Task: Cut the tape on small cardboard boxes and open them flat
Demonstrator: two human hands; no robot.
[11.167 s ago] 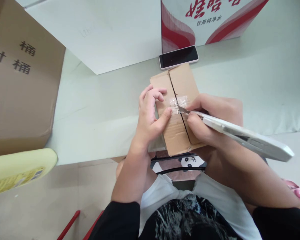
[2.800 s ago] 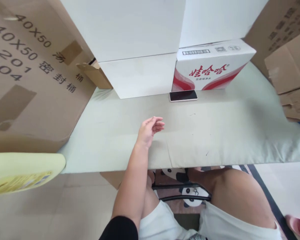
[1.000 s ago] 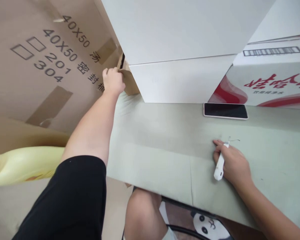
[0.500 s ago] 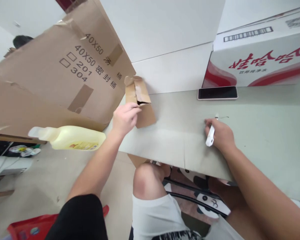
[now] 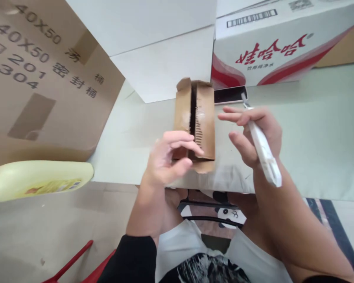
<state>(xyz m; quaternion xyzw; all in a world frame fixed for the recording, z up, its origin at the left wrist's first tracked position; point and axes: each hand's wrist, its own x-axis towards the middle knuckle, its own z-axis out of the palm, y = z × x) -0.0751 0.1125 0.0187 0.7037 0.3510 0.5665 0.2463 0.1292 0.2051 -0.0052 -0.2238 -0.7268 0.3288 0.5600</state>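
A small brown cardboard box (image 5: pixel 205 118) stands on the table in front of me, its top split by a dark lengthwise gap with a torn, ragged edge. My left hand (image 5: pixel 171 157) is at the box's near left corner, fingers bent and spread with nothing gripped; whether the fingertips touch the cardboard I cannot tell. To the right of the box, my right hand (image 5: pixel 253 133) keeps a white box cutter (image 5: pixel 264 153) in the crook of the thumb, its tip pointing away from me. The other fingers of that hand reach toward the box.
A phone (image 5: pixel 228 95) lies behind the box, partly hidden. White cartons (image 5: pixel 165 63) and a red-and-white carton (image 5: pixel 265 51) line the table's back. Left are a large cardboard carton (image 5: pixel 44 78) and a pale yellow bottle (image 5: pixel 44 179) by the table edge (image 5: pixel 115 181). A red chair (image 5: pixel 76 257) is below.
The small box has come from the left to the middle and turned. My left hand has let go of it and opened. My right hand has risen beside it with the box cutter.
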